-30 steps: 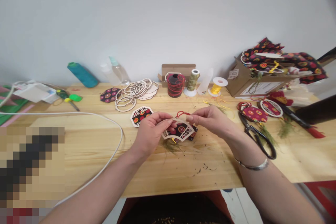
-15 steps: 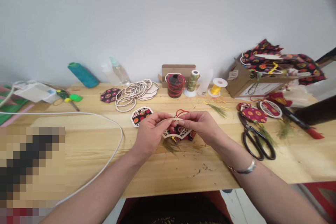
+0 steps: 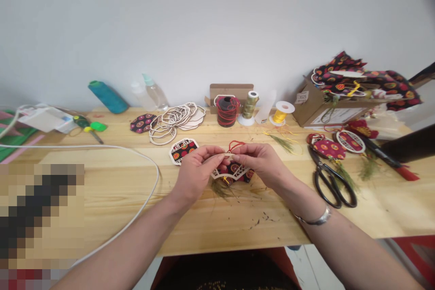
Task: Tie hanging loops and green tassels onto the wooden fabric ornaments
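Between my hands is a fan-shaped ornament (image 3: 233, 173), a pale cut-out wooden frame with dark patterned fabric. My left hand (image 3: 199, 167) pinches its upper left edge, and my right hand (image 3: 256, 159) grips its upper right edge. The fingertips of both hands nearly meet at the top middle, hiding part of the frame. A red cord loop (image 3: 235, 145) rises above the top edge. From the lower edge hangs a green tassel (image 3: 220, 188) with a yellow tie. Just left of my left hand lies an octagonal fabric-and-wood ornament (image 3: 182, 150).
Wooden frames (image 3: 178, 118) lie piled at the back. Behind my hands stand a red cord spool (image 3: 227, 111), a gold thread cone (image 3: 250, 106) and a yellow spool (image 3: 281, 113). Black scissors (image 3: 333, 186) rest at right, near a cardboard box (image 3: 326, 111). A white cable (image 3: 157, 176) curves at left.
Both hands stay almost in place on the fan-shaped ornament. The red cord loop above it has shifted slightly in shape.
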Tool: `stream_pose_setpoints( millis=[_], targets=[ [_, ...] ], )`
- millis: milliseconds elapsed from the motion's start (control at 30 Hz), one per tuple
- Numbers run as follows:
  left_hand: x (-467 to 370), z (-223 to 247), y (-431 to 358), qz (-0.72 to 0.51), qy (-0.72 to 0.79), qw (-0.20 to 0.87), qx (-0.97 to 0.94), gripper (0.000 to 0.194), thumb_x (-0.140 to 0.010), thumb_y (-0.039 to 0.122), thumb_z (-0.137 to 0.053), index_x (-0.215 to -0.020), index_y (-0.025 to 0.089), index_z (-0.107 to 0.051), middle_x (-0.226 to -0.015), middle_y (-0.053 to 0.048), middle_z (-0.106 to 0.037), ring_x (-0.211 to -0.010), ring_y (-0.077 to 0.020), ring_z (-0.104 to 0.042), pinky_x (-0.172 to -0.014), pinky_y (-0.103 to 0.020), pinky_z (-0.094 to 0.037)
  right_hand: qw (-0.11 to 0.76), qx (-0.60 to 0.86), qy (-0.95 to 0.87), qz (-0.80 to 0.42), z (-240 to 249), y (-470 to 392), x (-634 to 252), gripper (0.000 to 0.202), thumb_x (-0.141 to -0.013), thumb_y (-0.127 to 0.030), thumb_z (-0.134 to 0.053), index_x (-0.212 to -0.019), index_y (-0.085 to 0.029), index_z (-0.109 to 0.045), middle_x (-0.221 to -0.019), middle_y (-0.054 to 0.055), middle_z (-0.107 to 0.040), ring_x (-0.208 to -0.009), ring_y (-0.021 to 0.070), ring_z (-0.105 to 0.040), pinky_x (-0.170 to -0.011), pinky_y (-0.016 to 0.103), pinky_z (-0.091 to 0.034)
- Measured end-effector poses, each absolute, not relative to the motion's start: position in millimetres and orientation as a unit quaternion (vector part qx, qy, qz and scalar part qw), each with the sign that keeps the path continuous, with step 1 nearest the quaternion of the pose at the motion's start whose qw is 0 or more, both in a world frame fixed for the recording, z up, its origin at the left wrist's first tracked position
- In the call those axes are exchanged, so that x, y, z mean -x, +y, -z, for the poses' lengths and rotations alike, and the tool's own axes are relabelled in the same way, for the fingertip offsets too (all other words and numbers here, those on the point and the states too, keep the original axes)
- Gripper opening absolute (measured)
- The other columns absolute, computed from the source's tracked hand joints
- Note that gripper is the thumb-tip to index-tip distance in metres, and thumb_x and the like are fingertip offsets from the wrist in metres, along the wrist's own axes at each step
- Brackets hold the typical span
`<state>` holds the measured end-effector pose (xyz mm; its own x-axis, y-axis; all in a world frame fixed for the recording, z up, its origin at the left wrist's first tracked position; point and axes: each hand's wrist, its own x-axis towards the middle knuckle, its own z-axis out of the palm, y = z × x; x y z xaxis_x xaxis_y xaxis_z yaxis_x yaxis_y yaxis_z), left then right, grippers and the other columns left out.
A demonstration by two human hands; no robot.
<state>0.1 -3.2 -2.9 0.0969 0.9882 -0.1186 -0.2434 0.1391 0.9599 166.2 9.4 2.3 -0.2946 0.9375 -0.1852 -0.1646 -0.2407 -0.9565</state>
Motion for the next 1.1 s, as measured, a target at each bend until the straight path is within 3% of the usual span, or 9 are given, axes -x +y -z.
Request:
stream_pose_setpoints(
  millis=[700, 1100],
  targets=[
    [2.6, 3.9, -2.3, -0.477, 0.407, 0.652, -0.426, 0.014, -0.073, 0.02, -0.068, -0.086, 0.014, -0.071, -0.072, -0.003, -0.07, -0.066, -0.0114, -0.062, -0.064, -0.023, -0.05, 0.408, 0.453, -0.507, -0.609, -9.3, 8.0, -167.3, 0.018, -0.065, -0.028, -0.073, -0.076, -0.015, -0.07, -0.074, 0.003, -0.068, -0.063, 0.0119, -0.06, -0.062, 0.026, -0.048],
    [2.4, 4.1, -1.1, -0.482, 0.398, 0.661, -0.414, 0.014, -0.073, 0.02, -0.068, -0.086, 0.015, -0.07, -0.072, -0.002, -0.069, -0.065, -0.0105, -0.06, -0.064, -0.022, -0.049, 0.402, 0.472, -0.516, -0.592, -9.2, 8.3, -168.6, 0.025, -0.065, -0.034, -0.073, -0.08, -0.014, -0.072, -0.078, 0.005, -0.069, -0.068, 0.0138, -0.061, -0.064, 0.028, -0.049]
  ],
)
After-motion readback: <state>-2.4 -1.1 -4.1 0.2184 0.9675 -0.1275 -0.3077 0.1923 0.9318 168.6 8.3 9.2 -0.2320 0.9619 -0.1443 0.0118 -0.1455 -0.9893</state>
